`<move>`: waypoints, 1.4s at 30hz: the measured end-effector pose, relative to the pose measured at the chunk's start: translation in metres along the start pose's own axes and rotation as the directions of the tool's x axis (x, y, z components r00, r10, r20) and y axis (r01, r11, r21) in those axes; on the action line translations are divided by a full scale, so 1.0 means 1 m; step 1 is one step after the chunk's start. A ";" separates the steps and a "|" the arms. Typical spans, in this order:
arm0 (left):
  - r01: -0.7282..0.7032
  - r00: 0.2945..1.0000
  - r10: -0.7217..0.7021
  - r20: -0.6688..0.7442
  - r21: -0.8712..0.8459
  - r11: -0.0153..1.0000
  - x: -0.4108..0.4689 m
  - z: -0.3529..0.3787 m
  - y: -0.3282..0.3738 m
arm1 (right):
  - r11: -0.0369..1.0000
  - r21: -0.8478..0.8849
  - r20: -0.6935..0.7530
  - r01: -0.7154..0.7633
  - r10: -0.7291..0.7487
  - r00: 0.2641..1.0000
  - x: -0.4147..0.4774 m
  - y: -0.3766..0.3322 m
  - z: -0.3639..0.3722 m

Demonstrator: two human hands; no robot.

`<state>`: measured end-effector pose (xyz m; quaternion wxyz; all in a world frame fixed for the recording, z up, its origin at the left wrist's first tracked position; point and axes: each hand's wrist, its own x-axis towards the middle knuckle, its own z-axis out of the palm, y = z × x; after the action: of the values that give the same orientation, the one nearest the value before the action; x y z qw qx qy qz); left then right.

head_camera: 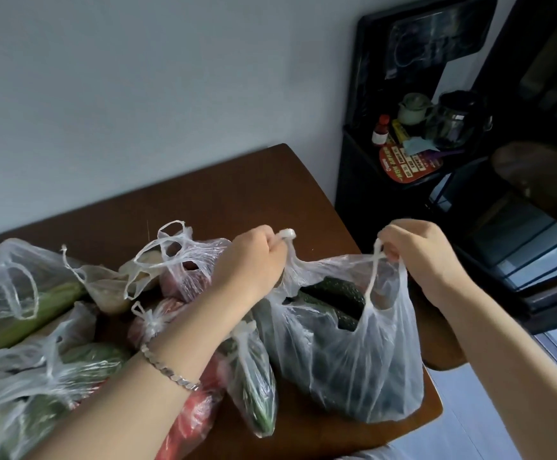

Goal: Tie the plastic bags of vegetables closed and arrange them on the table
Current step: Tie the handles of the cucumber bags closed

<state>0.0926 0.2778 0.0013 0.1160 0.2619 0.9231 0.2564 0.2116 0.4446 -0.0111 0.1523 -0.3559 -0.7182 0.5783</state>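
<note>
A clear plastic bag of dark green cucumbers [353, 360] stands near the right edge of the brown table [230, 194]. My left hand [253, 260] grips its left handle, and my right hand [419, 250] grips its right handle. The two handles are pulled apart and the bag's mouth gapes between them. Left of it lie several more clear bags: a small tied bag of green vegetables [253, 386], a red-produce bag [187, 270] with loose handles, a bag of corn [21, 293], and a bag of red peppers [194, 416] under my left forearm.
A black stand [386, 180] at the table's right holds a small bottle [380, 131], a green pot [414, 109], a dark glass jar [454, 119] and a red card. The table's right front corner lies just beyond the cucumber bag. A pale wall runs behind.
</note>
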 end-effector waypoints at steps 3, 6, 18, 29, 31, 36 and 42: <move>0.047 0.997 -0.026 0.079 -0.263 0.964 0.001 -0.014 0.013 | 0.974 -0.164 -0.038 0.157 -0.165 0.985 -0.006 -0.003 0.002; 0.111 0.993 -0.070 0.092 -0.591 0.799 0.002 -0.018 0.025 | 0.984 -0.007 0.035 0.176 -0.176 0.984 -0.011 0.003 0.011; -0.131 0.946 0.292 0.139 -0.659 0.741 -0.024 0.044 0.016 | 0.831 0.542 0.306 -0.124 -0.058 0.950 -0.019 0.026 0.019; 0.505 0.860 -0.083 0.504 -0.814 0.288 -0.022 0.051 0.027 | 0.823 0.543 0.283 -0.167 0.007 0.959 -0.029 0.042 0.036; 0.512 0.857 -0.071 0.511 -0.826 0.235 -0.020 0.051 0.027 | 0.857 0.493 0.311 -0.151 -0.012 0.950 -0.029 0.045 0.038; 0.380 0.922 -0.143 0.360 -0.770 0.512 -0.019 0.057 0.016 | 0.945 0.326 0.202 -0.020 -0.049 0.978 -0.028 0.047 0.038; -0.105 0.958 0.211 0.193 -0.451 0.886 -0.030 0.064 0.003 | 0.950 0.273 -0.066 -0.150 0.173 0.983 -0.019 0.053 0.041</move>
<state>0.1408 0.2901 -0.0489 0.2595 0.3327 0.7971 0.4320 0.2167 0.4061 -0.0688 0.1827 -0.4151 -0.5947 0.6638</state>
